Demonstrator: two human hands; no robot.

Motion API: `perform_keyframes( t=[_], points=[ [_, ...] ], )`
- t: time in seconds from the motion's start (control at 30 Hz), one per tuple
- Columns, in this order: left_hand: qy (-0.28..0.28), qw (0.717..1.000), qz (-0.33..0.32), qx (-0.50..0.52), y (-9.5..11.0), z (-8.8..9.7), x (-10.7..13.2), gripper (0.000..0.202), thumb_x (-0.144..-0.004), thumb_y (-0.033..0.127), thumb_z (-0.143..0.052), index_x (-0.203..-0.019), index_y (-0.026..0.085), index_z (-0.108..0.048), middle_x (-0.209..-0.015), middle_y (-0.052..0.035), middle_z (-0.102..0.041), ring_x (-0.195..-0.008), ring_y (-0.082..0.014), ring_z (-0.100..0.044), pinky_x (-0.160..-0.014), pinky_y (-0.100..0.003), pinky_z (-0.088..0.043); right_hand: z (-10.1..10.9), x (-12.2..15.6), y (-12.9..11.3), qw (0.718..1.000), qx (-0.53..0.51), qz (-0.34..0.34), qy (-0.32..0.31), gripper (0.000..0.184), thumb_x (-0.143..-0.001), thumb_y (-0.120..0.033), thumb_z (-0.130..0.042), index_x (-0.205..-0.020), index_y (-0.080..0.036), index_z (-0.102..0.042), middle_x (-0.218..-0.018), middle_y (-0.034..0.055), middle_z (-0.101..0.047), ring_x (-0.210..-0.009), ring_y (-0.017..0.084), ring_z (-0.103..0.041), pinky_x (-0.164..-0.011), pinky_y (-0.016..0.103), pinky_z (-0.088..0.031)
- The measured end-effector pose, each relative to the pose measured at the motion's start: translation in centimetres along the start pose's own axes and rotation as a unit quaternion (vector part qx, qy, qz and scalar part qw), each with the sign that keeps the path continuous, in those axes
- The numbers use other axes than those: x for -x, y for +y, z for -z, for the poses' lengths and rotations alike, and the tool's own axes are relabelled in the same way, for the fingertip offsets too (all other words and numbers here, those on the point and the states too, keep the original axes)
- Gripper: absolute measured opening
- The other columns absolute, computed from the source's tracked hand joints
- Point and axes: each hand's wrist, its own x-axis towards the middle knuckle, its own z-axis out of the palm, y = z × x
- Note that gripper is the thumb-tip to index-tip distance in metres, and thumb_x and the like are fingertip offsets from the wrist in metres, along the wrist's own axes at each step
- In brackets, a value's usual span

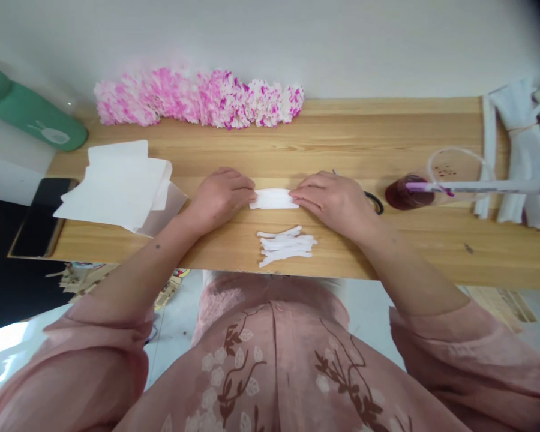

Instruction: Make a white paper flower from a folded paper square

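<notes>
Light wooden tabletop (387, 138) against a plain white wall, seen from above. At centre frame lies a folded white tissue (273, 198), a short flat band on the wood. The left hand (220, 195) has its fingers drawn together on the tissue's left end, and the right hand (330, 198) is closed the same way on its right end, so both hands pinch it down against the table.

Just below the tissue, near the table's front edge, is a small heap of white strips (287, 245), not touching either hand. Right of the right hand a black loop (377, 203) peeks out; what it belongs to is hidden.

Further right is a clear cup (450, 171) with dark red liquid, with a pen (481, 186) laid across it. White bundles (524, 150) fill the right edge.

Left of centre is a loose stack of white sheets (117, 189), with a dark phone (42, 219) at the table's left end. In the upper left a green bottle (27, 114) lies on its side. Along the wall at upper centre is a row of pink-and-white paper flowers (198, 99).

Pink sleeves and an embroidered top fill the bottom of the frame.
</notes>
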Motion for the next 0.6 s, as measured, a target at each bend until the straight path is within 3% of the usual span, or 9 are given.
perform_keyframes(
  t=[0.6],
  points=[
    [-0.021, 0.999, -0.009, -0.027, 0.77, 0.19, -0.32, 0.027, -0.096, 0.023, -0.044, -0.084, 0.016, -0.067, -0.099, -0.01, -0.071, -0.087, -0.0209, -0.062, -0.08, -0.037, -0.045, -0.38, -0.06, -0.1, 1.0, 0.003, -0.018, 0.01, 0.029, -0.099, -0.029, -0.044, -0.096, -0.021, -0.072, -0.098, 0.0079, -0.073, -0.091, 0.022, -0.062, -0.075, 0.035, -0.044]
  ],
)
